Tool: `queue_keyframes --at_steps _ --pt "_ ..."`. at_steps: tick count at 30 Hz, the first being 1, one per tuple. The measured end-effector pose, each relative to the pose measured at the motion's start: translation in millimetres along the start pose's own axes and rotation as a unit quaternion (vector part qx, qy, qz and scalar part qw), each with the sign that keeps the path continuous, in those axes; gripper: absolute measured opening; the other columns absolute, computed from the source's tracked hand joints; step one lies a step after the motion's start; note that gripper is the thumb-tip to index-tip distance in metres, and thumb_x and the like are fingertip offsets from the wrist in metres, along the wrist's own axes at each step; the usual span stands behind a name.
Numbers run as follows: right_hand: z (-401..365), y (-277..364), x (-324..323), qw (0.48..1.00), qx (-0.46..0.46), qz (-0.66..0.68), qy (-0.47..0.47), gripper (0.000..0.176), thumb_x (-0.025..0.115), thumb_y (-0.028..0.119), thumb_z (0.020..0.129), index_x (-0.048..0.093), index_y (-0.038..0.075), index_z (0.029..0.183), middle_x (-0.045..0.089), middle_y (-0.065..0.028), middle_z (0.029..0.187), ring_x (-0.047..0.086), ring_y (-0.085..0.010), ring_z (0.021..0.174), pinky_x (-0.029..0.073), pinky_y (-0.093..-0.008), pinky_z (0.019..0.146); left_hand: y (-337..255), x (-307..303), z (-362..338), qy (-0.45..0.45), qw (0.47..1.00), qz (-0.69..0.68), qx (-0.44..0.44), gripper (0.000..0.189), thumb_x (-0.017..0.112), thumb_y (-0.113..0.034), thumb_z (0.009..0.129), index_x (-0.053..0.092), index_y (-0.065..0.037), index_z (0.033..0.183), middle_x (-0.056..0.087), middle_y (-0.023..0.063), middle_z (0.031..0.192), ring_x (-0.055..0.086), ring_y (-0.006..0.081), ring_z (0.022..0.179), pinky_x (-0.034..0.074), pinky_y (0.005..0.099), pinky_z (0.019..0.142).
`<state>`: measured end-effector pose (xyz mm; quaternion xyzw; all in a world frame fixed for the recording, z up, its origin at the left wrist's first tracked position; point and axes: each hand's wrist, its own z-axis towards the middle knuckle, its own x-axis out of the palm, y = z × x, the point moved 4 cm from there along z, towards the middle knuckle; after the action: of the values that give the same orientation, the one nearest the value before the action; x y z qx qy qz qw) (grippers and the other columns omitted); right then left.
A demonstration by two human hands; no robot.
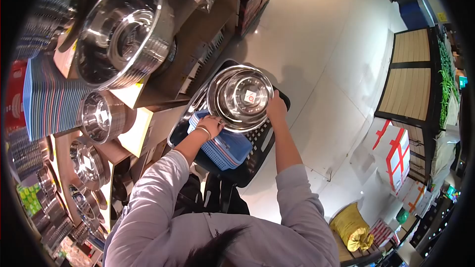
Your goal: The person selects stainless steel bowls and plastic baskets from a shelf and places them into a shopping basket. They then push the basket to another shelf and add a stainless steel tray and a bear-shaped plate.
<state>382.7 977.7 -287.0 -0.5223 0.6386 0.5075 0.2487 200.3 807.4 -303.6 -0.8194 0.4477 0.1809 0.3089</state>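
Note:
A shiny stainless steel basin (232,111) with a white and red sticker sits tilted over a black crate (264,143); several nested rims suggest a stack. My right hand (276,109) grips its right edge, the fingers partly hidden behind the rim. At the lower left edge, my left hand (213,126) has its fingers curled against the rim, above the blue plastic baskets (225,151). These perforated baskets lie nested in the crate, just below the basin.
To the left, shelves hold large steel bowls (123,34), smaller bowls (101,116) and a stack of blue trays (54,99). White boxes with red tape (396,155) and a yellow sack (351,227) stand at the right, beside wooden display stands (405,84).

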Motion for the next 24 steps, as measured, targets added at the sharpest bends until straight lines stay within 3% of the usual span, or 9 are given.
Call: queue_keyframes --at_steps 2,7,8,10,13,17,21,23,24 --pt "-16.4 1.4 -12.8 1.0 -0.011 0.027 -0.006 0.021 0.044 0.018 0.083 0.043 0.003 0.097 0.059 -0.022 0.076 0.057 -0.0388 0.075 0.044 -0.0472 0.064 7.0 -14.6 -15.8 -0.055 0.996 -0.065 -0.006 0.052 0.039 -0.042 0.086 0.043 -0.004 0.121 0.052 0.0223 0.111 0.047 0.0352 0.106 0.036 0.0368 0.091" --pt "-70.5 7.7 -36.2 0.981 -0.027 0.189 -0.009 0.018 0.048 0.017 0.083 0.041 0.003 0.093 0.058 -0.0229 0.076 0.056 -0.0408 0.075 0.042 -0.0472 0.062 21.7 -44.7 -62.1 -0.099 0.947 -0.306 -0.018 0.086 0.053 -0.056 0.074 0.027 0.007 0.126 0.055 0.0213 0.106 0.053 0.0289 0.1 0.039 0.0321 0.087" --pt "-81.8 9.2 -34.9 0.974 -0.081 0.203 -0.053 0.012 0.046 0.011 0.087 0.039 0.003 0.09 0.05 -0.0081 0.056 0.05 -0.0152 0.044 0.039 -0.0285 0.041 22.9 -47.4 -72.4 -0.112 0.933 -0.343 -0.001 0.088 0.056 -0.055 0.073 0.025 0.007 0.126 0.057 0.02 0.103 0.054 0.0269 0.097 0.04 0.0318 0.085" --pt "-118.5 34.7 -58.1 0.973 -0.086 0.207 -0.048 0.011 0.046 0.011 0.087 0.039 0.003 0.09 0.051 -0.0072 0.056 0.051 -0.014 0.044 0.039 -0.0275 0.04 20.3 -56.3 -95.0 -0.156 0.893 -0.42 0.044 0.088 0.066 -0.048 0.069 0.026 0.007 0.125 0.058 0.0161 0.093 0.056 0.0212 0.09 0.043 0.0307 0.081" --pt "-184.2 92.2 -102.2 0.962 -0.097 0.255 -0.021 0.011 0.045 0.011 0.087 0.039 0.003 0.091 0.051 -0.006 0.055 0.05 -0.0122 0.043 0.039 -0.0257 0.04 21.5 -66.1 -139.5 -0.221 0.815 -0.528 0.092 0.084 0.073 -0.04 0.064 0.028 0.008 0.116 0.053 0.017 0.1 0.054 0.0207 0.09 0.042 0.0294 0.083" --pt "-268.6 153.4 -131.3 0.932 -0.141 0.334 0.017 0.011 0.046 0.011 0.087 0.04 0.003 0.091 0.05 -0.0047 0.054 0.05 -0.0107 0.043 0.04 -0.024 0.04 34.2 -88.2 -236.6 -0.334 0.795 -0.501 0.073 0.086 0.078 -0.035 0.059 0.027 0.008 0.113 0.051 0.0192 0.104 0.051 0.0212 0.098 0.041 0.0304 0.085" --pt "-340.5 212.3 -133.0 0.924 -0.234 0.301 0.036 0.013 0.046 0.013 0.087 0.041 0.002 0.091 0.056 -0.0089 0.054 0.056 -0.0161 0.046 0.041 -0.0281 0.043 81.0 -77.6 -318.0 -0.451 0.74 -0.496 0.064 0.076 0.08 -0.031 0.055 0.033 0.006 0.101 0.054 0.0171 0.096 0.054 0.0208 0.092 0.043 0.0295 0.082" --pt "-370.6 236.0 -117.9 0.911 -0.314 0.266 0.014 0.01 0.048 0.01 0.086 0.043 0.002 0.088 0.054 -0.0055 0.055 0.052 -0.0091 0.044 0.04 -0.023 0.041 115.4 -51.5 -334.8 -0.484 0.651 -0.573 0.116 0.077 0.081 -0.032 0.054 0.033 0.006 0.101 0.054 0.0172 0.095 0.055 0.0206 0.09 0.044 0.0302 0.079" --pt "-391.0 253.1 -115.2 0.898 -0.342 0.274 0.03 0.01 0.049 0.009 0.085 0.042 0.001 0.086 0.053 -0.0056 0.054 0.052 -0.0087 0.044 0.041 -0.023 0.042 125.9 -45.4 -364.6 -0.544 0.653 -0.525 0.049 0.074 0.081 -0.032 0.054 0.036 0.006 0.099 0.054 0.0167 0.093 0.055 0.02 0.086 0.044 0.0305 0.076"
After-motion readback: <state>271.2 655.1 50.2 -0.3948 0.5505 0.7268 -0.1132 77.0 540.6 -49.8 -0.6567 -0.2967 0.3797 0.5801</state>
